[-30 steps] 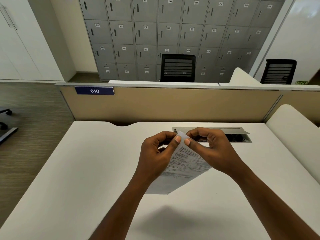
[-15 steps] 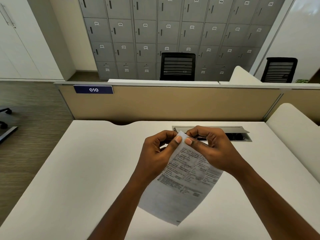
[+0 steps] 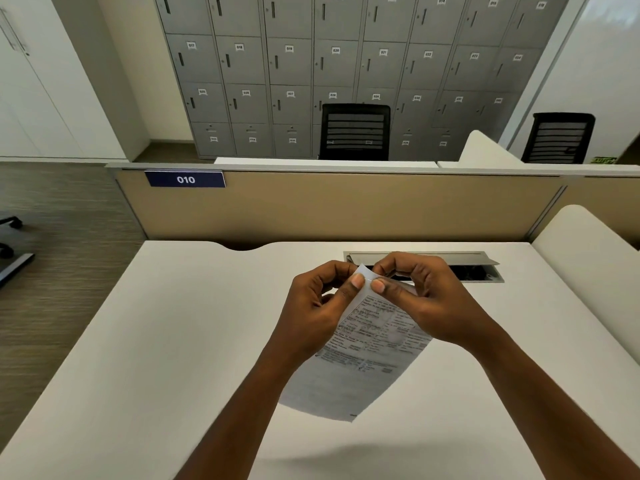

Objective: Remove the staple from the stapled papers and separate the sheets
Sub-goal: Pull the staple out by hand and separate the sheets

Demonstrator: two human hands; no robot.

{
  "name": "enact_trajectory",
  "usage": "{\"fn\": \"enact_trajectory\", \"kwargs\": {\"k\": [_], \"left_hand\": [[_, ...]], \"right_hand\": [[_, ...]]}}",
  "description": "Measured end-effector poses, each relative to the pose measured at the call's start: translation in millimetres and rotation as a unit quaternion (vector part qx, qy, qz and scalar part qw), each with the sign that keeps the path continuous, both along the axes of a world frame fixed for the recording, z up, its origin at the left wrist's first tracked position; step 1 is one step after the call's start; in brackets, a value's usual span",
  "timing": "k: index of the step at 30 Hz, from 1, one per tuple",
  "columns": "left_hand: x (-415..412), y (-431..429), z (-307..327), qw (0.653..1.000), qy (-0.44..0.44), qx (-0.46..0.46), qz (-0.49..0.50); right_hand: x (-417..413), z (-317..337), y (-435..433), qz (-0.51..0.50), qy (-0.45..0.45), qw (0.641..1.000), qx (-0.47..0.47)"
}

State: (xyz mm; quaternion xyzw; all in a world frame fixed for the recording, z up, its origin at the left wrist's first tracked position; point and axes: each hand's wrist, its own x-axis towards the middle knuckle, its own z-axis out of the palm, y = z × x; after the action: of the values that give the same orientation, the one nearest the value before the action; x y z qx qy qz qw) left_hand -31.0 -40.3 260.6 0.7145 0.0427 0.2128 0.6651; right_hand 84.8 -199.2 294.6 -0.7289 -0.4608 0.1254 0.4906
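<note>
Nearest the person, two bare forearms reach out over a white desk (image 3: 138, 341). The stapled papers (image 3: 367, 344) are held up off the desk between the two hands. The printed face is towards the person, and the lower end hangs free and curves above the desk surface, where it casts a shadow.

The left hand (image 3: 318, 313) pinches the top corner of the papers between thumb and forefinger, with the other fingers curled in behind. The right hand (image 3: 426, 303) pinches the same corner from the other side, thumb on the front and fingers curled behind. The two thumb tips are almost touching. The staple is too small to make out with certainty.

Just beyond the hands, a grey cable hatch (image 3: 478, 261) is set into the desk with its flap raised. Behind the desk stands a beige partition (image 3: 346, 209) carrying a blue plate marked 010 (image 3: 185, 179). Past it are two black mesh chairs (image 3: 354, 131) (image 3: 558, 137). A bank of numbered grey lockers (image 3: 311, 64) lines the far wall.
</note>
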Motion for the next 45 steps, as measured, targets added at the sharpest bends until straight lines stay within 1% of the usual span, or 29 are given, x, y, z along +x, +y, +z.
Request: {"fn": "enact_trajectory", "kwargs": {"k": [7, 15, 19, 24, 30, 34, 41, 43, 45], "left_hand": [[-1, 0, 1, 1.000, 0.000, 0.021, -0.014], [-2, -1, 2, 1.000, 0.004, 0.009, -0.020], [-2, 0, 3, 1.000, 0.012, 0.015, -0.019], [-4, 0, 5, 1.000, 0.001, 0.016, -0.009], [-5, -1, 6, 1.000, -0.007, 0.002, -0.008], [-5, -2, 7, 1.000, -0.006, -0.017, -0.019], [-5, -2, 10, 0.996, -0.020, -0.071, -0.052], [-5, -2, 10, 0.995, -0.021, -0.078, -0.052], [-5, -1, 11, 0.995, -0.018, -0.077, -0.057]], "right_hand": [[1, -2, 0, -0.017, 0.003, 1.000, 0.007], [-4, 4, -2, 0.013, -0.002, 1.000, 0.004], [-5, 2, -4, 0.007, 0.002, 1.000, -0.002], [-6, 0, -4, -0.002, -0.003, 1.000, 0.008], [-6, 4, -5, 0.012, 0.006, 1.000, 0.009], [-7, 8, -5, 0.033, 0.030, 0.999, 0.015], [-8, 14, -9, 0.068, 0.131, 0.988, 0.043], [-8, 14, -9, 0.056, 0.139, 0.988, 0.049], [-8, 13, -8, 0.040, 0.121, 0.991, 0.050]]}}
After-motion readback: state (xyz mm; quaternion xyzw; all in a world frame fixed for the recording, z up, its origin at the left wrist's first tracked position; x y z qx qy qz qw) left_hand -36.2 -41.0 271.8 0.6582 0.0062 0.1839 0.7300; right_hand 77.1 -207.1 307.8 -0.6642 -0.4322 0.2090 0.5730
